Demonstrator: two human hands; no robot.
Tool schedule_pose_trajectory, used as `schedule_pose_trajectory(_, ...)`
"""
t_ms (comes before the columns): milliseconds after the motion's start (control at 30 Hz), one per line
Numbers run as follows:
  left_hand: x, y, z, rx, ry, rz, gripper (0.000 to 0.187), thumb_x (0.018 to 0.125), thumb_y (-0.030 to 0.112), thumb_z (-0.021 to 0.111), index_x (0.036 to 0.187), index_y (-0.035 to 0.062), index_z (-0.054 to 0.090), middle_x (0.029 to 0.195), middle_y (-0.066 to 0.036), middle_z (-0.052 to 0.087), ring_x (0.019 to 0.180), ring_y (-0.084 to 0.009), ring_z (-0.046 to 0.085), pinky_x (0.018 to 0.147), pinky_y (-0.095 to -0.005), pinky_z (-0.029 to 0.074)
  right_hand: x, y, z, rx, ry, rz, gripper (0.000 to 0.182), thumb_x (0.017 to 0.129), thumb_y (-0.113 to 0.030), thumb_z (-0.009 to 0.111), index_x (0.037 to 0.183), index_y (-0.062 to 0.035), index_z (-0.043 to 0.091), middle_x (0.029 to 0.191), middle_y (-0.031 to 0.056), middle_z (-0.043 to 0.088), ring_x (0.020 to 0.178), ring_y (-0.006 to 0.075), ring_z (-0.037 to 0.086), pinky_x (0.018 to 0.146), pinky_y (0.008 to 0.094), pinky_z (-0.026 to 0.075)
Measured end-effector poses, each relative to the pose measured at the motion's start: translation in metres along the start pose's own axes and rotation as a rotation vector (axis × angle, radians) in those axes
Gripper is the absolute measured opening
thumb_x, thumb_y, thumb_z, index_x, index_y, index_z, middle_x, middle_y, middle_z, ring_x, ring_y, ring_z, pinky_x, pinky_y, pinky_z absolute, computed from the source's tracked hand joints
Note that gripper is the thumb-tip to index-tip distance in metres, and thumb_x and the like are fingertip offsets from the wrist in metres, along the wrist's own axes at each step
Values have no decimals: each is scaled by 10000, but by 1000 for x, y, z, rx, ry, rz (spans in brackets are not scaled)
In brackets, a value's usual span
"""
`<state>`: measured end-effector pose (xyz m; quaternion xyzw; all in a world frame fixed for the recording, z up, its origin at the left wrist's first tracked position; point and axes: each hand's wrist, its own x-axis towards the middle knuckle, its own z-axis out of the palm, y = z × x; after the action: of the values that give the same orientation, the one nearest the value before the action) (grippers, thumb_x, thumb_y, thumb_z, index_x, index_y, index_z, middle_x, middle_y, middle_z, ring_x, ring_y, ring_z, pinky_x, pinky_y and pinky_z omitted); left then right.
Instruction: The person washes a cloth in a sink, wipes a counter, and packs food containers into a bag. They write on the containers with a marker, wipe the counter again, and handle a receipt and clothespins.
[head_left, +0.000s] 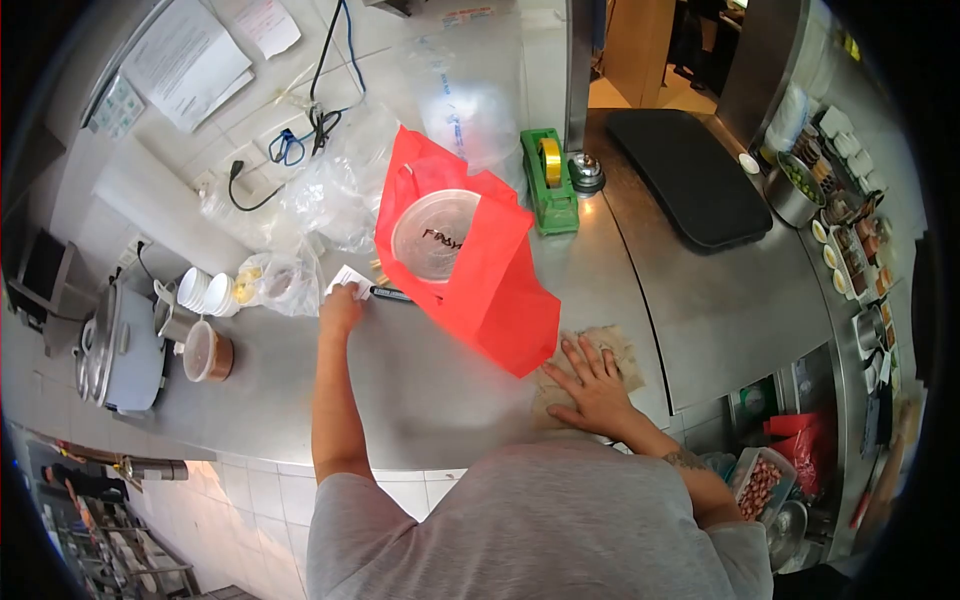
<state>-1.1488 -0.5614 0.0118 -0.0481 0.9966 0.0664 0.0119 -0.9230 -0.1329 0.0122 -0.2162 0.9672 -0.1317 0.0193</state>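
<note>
My left hand (pixel 342 308) is closed at the edge of a small white paper slip (pixel 350 280). Just right of it lies a black marker (pixel 391 294), partly behind a red bag (pixel 500 290). The bag stands open on the steel counter, and inside it shows a round container lid (pixel 437 236) with black handwriting. My right hand (pixel 592 388) lies flat with fingers spread on a beige cloth (pixel 620 350), close to the bag's lower right corner.
Left on the counter (pixel 270 390) are a tub of brown food (pixel 208 352), white cups (pixel 208 292) and a large cooker (pixel 125 345). Clear plastic bags (pixel 345 195) lie behind. A green tape dispenser (pixel 550 185), a bell (pixel 586 174) and a black tray (pixel 690 180) stand farther right.
</note>
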Motion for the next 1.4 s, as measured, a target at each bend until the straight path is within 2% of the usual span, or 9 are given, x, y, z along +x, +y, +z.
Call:
schedule_pose_trajectory(133, -21, 7, 2, -24, 177, 34, 388, 776, 144, 598, 1163, 148, 571, 1220, -108, 511, 1089, -333, 513, 880, -558, 384, 13, -2, -6, 89, 4, 92, 787, 756, -523, 634, 1369, -114, 356, 1419, 172, 319, 1339, 356, 239, 1039, 585, 184)
schedule_pose_trajectory(233, -17, 17, -9, -3, 361, 50, 380, 750, 113, 618, 1129, 121, 587, 1152, -105, 527, 1055, -326, 513, 849, -544, 390, 44, -31, -47, 444, 210, 342, 780, 726, -434, 689, 1333, -65, 369, 1350, 155, 403, 1256, 336, 359, 995, 557, 249)
schedule_pose_trajectory(333, -16, 25, -6, -342, 204, 382, 340, 733, 92, 626, 1072, 117, 614, 1107, -97, 543, 1020, -321, 524, 827, -492, 413, 83, -30, -29, 335, 592, 248, 597, 753, -292, 668, 1254, -52, 451, 1242, 173, 505, 1135, 339, 478, 918, 504, 351)
schedule_pose_trajectory(433, -28, 55, -16, -266, 290, 429, 289, 731, 58, 617, 1017, 91, 620, 1027, -115, 561, 951, -334, 546, 783, -455, 446, 114, 13, -6, 575, 298, 462, 416, 789, -194, 598, 1154, -11, 515, 1105, 201, 584, 1021, 369, 554, 836, 457, 425)
schedule_pose_trajectory(533, -11, 54, -11, -208, 328, 380, 276, 736, 84, 618, 1011, 77, 608, 1030, -106, 557, 953, -328, 539, 780, -481, 434, 126, 53, 22, 549, 525, 429, 305, 802, -130, 555, 1067, 20, 546, 1025, 232, 608, 965, 394, 575, 798, 437, 456)
schedule_pose_trajectory(667, 21, 55, 12, -153, 338, 334, 258, 737, 90, 616, 993, 66, 602, 1037, -115, 563, 956, -337, 534, 794, -478, 430, 132, 25, 17, 1047, 461, 309, 527, 784, -166, 649, 1247, -15, 446, 1142, 172, 572, 1045, 307, 572, 922, 361, 427)
schedule_pose_trajectory(933, 37, 58, 15, -10, 379, 410, 214, 733, 91, 590, 936, 31, 560, 1008, -139, 572, 976, -345, 523, 796, -472, 423, 208, 13, 43, 1125, 345, 135, 611, 771, -172, 676, 1293, -21, 397, 1161, 160, 541, 1073, 281, 547, 936, 347, 415)
schedule_pose_trajectory(1167, 6, -1, 6, -300, 410, 103, 268, 738, 98, 590, 987, 62, 498, 952, -142, 539, 860, -366, 579, 720, -479, 458, 250, 26, 28, 1193, 427, 136, 656, 762, -174, 691, 1315, -21, 373, 1163, 155, 526, 1082, 269, 534, 940, 345, 411)
schedule_pose_trajectory(1400, -36, -6, 2, -441, 358, 238, 296, 766, 177, 663, 1053, 203, 598, 1030, -106, 516, 821, -315, 607, 671, -415, 504, 161, 53, 8, 702, 760, 349, 419, 749, -138, 690, 1110, -25, 508, 1025, 132, 532, 904, 283, 526, 823, 392, 425)
